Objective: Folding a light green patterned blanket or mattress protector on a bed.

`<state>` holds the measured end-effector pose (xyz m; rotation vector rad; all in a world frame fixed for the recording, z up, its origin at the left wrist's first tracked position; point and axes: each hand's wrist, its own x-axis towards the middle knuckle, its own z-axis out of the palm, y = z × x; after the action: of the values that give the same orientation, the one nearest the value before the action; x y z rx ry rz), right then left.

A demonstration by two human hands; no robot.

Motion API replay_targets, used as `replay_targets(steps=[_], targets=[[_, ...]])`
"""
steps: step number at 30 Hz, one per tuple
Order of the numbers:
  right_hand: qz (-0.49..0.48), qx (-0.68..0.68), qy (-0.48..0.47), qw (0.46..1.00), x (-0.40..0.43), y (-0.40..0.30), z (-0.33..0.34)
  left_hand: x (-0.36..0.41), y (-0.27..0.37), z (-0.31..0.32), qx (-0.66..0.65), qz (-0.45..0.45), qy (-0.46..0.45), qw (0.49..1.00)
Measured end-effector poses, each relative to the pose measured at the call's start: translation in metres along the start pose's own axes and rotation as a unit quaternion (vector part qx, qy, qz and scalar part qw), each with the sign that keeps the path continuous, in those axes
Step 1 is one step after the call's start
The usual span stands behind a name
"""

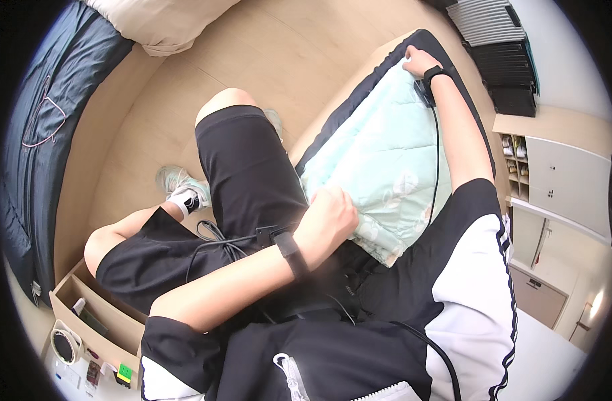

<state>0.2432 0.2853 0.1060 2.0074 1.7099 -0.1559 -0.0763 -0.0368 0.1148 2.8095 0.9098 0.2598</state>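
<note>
A mint-green quilt (386, 155) with a pale printed pattern lies partly folded on a dark fabric-covered mattress (336, 118) beside my leg. My right hand (420, 62) reaches to its far corner, with thumb and fingers pinched on the edge. Nearer to my body, my left hand (332, 216) is curled in a fist on the near left edge of the quilt, over my thigh; its fingertips are hidden. A rolled fold (378, 240) of the quilt shows just right of this hand. Both wrists wear black straps with small cabled modules.
A loose cable (218, 235) lies across my black shorts. At left stands a bed with dark blue bedding (32, 165) and a pink hanger (60, 113). An open wooden drawer (103, 311) juts out below it. Suitcases (506, 70) and a shoe cabinet (561, 175) stand at right.
</note>
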Motion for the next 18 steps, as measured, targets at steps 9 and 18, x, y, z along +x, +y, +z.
replay_targets(steps=[9, 18], targets=[[0.112, -0.011, 0.008, 0.994, 0.046, 0.011, 0.013, 0.000, -0.008, 0.001, -0.073, -0.026, -0.009, 0.997], [0.089, 0.035, 0.025, 0.995, 0.092, 0.040, 0.043, 0.001, -0.009, -0.008, -0.091, -0.020, -0.069, 0.993]])
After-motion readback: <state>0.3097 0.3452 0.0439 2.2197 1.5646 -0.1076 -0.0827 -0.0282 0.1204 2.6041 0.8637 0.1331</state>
